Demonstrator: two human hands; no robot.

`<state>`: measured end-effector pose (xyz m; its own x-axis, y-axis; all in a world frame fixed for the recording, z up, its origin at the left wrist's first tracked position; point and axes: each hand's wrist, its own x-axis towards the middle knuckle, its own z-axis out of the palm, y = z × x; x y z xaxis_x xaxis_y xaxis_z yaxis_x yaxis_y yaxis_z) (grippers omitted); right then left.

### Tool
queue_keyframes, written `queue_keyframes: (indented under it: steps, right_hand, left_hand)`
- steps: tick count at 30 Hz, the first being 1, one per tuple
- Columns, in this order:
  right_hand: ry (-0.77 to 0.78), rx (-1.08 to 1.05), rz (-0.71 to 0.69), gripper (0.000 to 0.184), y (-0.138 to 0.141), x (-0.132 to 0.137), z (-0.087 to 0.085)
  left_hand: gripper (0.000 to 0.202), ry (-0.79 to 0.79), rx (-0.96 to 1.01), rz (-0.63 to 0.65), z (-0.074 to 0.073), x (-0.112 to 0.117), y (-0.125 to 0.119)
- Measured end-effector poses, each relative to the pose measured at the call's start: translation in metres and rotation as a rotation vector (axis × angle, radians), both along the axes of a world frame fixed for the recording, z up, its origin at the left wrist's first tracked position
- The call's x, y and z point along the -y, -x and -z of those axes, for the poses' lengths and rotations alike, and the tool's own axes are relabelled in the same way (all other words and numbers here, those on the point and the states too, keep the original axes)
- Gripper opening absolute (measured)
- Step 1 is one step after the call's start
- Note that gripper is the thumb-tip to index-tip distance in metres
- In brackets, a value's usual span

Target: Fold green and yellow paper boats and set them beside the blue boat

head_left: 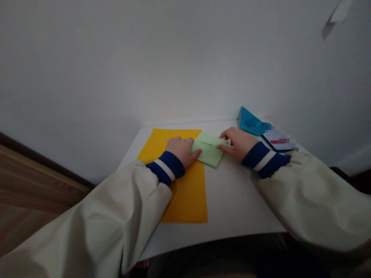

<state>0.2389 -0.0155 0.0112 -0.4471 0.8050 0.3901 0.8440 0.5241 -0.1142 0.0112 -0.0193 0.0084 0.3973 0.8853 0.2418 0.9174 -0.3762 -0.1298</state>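
A folded sheet of light green paper (pixel 209 155) lies partly over the yellow paper and partly over the white tabletop. A crease line runs across its upper part. My left hand (pixel 181 151) grips its left edge, with the thumb on top of the paper and the fingers bent beyond it. At the right edge, my right hand (pixel 238 143) holds the upper corner, its thumb on the paper and its fingers curled above. The undersides of the fingers are hidden.
Yellow paper (pixel 188 197) lies under my left forearm on the white table (pixel 232 204). A folded blue paper piece (pixel 251 122) stands at the back right by the wall. Beside it lies a dark-edged flat object (pixel 279 142), partly pixelated. Wooden furniture (pixel 34 193) is at the left.
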Motion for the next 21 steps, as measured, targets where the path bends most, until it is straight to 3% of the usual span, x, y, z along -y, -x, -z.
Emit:
queue_keyframes:
  steps: [5, 12, 15, 17, 21]
  right_hand:
    - [0.097, -0.167, 0.023, 0.045, -0.002, -0.009, 0.012]
    - [0.114, -0.39, 0.102, 0.051, 0.0, -0.011, 0.015]
    - [0.183, -0.385, 0.161, 0.048, 0.001, -0.011, 0.013]
    - [0.198, -0.333, 0.194, 0.039, 0.002, -0.009, 0.01]
    - [0.27, -0.159, 0.16, 0.033, 0.005, -0.005, 0.005]
  left_hand:
    - [0.039, 0.145, 0.166, -0.103, 0.0, -0.005, -0.003]
    - [0.031, 0.187, 0.349, -0.206, 0.001, -0.007, -0.004]
    - [0.029, 0.178, 0.392, -0.216, 0.0, -0.006, -0.004]
    - [0.04, 0.165, 0.389, -0.215, -0.001, -0.005, -0.004]
    - [0.047, 0.143, 0.367, -0.175, -0.003, -0.003, -0.002]
